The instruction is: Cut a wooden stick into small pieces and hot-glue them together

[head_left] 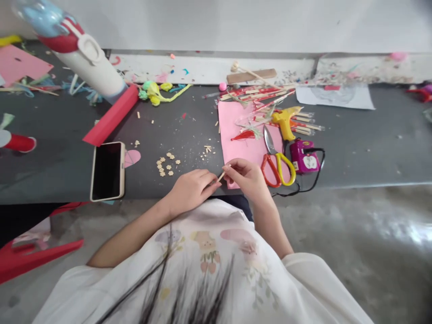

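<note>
A short, thin wooden stick (221, 176) runs slantwise between my two hands at the table's near edge. My left hand (195, 188) pinches its lower end, palm down. The upper end is between the thumb and fingers of my right hand (247, 177), which is over the corner of a pink sheet (229, 121). Left of my left hand lie several small pale flower-shaped pieces (168, 167). Tiny stick bits (208, 148) are scattered beyond the hands. Scissors (280, 169) with red and yellow handles rest right of my right hand, partly on the sheet.
A yellow glue gun (285, 122) and a purple box (304, 157) with a black cord are at the right. Wrapped sticks (256, 93) lie behind. At the left are a phone (108, 171), a red bar-shaped piece (113, 118) and a tall bottle (91, 67).
</note>
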`<state>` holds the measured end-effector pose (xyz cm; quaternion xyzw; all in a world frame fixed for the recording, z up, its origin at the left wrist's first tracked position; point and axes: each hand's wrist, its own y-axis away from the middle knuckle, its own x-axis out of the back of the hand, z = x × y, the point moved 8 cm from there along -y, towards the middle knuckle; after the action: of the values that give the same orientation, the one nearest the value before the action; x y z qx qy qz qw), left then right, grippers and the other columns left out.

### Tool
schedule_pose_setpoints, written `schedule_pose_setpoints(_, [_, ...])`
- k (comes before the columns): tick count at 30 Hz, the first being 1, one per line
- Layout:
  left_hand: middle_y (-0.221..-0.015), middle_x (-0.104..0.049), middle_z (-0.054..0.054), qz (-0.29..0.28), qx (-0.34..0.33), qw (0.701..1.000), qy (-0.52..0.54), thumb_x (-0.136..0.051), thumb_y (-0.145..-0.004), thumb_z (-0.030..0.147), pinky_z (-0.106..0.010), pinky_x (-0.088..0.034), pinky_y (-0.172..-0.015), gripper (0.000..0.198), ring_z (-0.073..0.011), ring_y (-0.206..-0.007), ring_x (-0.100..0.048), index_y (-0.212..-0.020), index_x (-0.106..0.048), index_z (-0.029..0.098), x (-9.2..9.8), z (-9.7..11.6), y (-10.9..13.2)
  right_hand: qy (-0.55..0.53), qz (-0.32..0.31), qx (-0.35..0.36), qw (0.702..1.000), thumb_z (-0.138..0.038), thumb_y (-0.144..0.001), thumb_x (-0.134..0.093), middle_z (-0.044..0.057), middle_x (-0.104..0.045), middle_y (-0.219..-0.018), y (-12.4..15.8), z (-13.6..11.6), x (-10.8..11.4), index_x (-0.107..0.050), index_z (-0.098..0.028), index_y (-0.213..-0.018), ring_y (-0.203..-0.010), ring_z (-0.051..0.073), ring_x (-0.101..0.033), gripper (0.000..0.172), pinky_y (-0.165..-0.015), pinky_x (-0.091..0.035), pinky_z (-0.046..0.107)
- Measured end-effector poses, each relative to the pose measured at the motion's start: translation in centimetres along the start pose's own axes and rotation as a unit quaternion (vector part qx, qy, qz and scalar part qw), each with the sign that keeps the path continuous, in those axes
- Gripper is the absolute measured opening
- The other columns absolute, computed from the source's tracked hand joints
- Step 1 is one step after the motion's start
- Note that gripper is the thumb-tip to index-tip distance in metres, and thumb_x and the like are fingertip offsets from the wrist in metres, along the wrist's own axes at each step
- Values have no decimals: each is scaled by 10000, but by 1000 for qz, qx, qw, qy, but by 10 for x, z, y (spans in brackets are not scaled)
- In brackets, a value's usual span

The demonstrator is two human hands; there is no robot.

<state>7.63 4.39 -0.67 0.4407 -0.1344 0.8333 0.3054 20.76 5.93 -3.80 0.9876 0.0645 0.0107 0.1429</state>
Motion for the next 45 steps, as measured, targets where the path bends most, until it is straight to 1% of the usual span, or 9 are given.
schedule_pose_setpoints(6, [-782, -632, -24, 16, 50, 998, 40, -373, -977, 410, -257, -377, -655, 372, -132, -721, -553, -835, -620, 171, 8, -15, 11, -17, -6, 8, 1000, -464, -760, -687, -7, -634, -645, -3, -2, -21, -623, -193, -791, -578, 118, -599, 281, -512, -482, 238])
schedule_pose_setpoints(12, [-741, -620, -15, 32, 96, 992, 70, -360, -977, 397, -247, -357, -628, 383, -120, -686, -535, -766, -588, 173, 15, -29, 19, 43, -90, 47, 994, -355, -801, -668, 4, -677, -803, -7, -2, -41, -667, -199, -1032, -717, 120, -622, 279, -648, -506, 250])
schedule_pose_setpoints(18, [-806, -671, -8, 10, 131, 981, 144, -409, -957, 357, -242, -389, -663, 327, -120, -723, -586, -803, -640, 185, 15, -38, 27, 117, -119, 77, 983, -319, -836, -621, 12, -695, -778, -10, -4, -49, -702, -186, -832, -695, 124, -612, 156, -652, -488, 257])
schedule_pose_setpoints(24, [-819, -708, -5, 22, 167, 965, 200, -379, -967, 374, -246, -432, -710, 353, -125, -744, -625, -901, -676, 195, 19, -50, 34, 186, -8, 67, 980, -357, -811, -631, 17, -674, -703, -17, -5, -20, -677, -172, -797, -619, 132, -590, 191, -581, -463, 261])
schedule_pose_setpoints(28, [-813, -714, -4, 42, 185, 962, 198, -397, -957, 380, -242, -436, -701, 332, -125, -738, -628, -935, -679, 205, 22, -60, 39, 263, 79, 101, 956, -338, -802, -637, 28, -695, -736, -19, -13, 14, -693, -177, -787, -659, 148, -619, 172, -642, -488, 282])
schedule_pose_setpoints(34, [-817, -712, -4, 55, 198, 964, 169, -397, -951, 385, -238, -412, -669, 340, -130, -754, -623, -808, -641, 198, 28, -68, 40, 332, 153, 108, 925, -299, -764, -666, 31, -704, -757, -16, -22, 49, -693, -186, -768, -674, 160, -632, 116, -690, -502, 309])
schedule_pose_setpoints(37, [-826, -706, -5, 54, 194, 964, 172, -397, -951, 405, -242, -411, -677, 337, -135, -771, -623, -851, -644, 199, 30, -67, 36, 285, 105, 94, 948, -311, -752, -682, 29, -698, -788, -19, -20, 35, -701, -186, -847, -700, 159, -636, 158, -701, -509, 309])
schedule_pose_setpoints(42, [-795, -690, -10, 48, 172, 969, 168, -385, -953, 399, -252, -405, -675, 346, -139, -746, -611, -864, -647, 191, 30, -61, 30, 197, -43, 71, 977, -389, -791, -663, -5, -643, -738, -24, -11, -22, -668, -202, -1101, -632, 125, -572, 362, -635, -483, 274])
schedule_pose_setpoints(45, [-763, -677, -7, 36, 163, 972, 166, -377, -952, 378, -249, -388, -640, 342, -132, -694, -589, -806, -619, 186, 27, -57, 28, 173, -71, 65, 980, -402, -793, -657, 4, -663, -737, -27, -7, -40, -701, -195, -1003, -638, 128, -580, 299, -623, -478, 268])
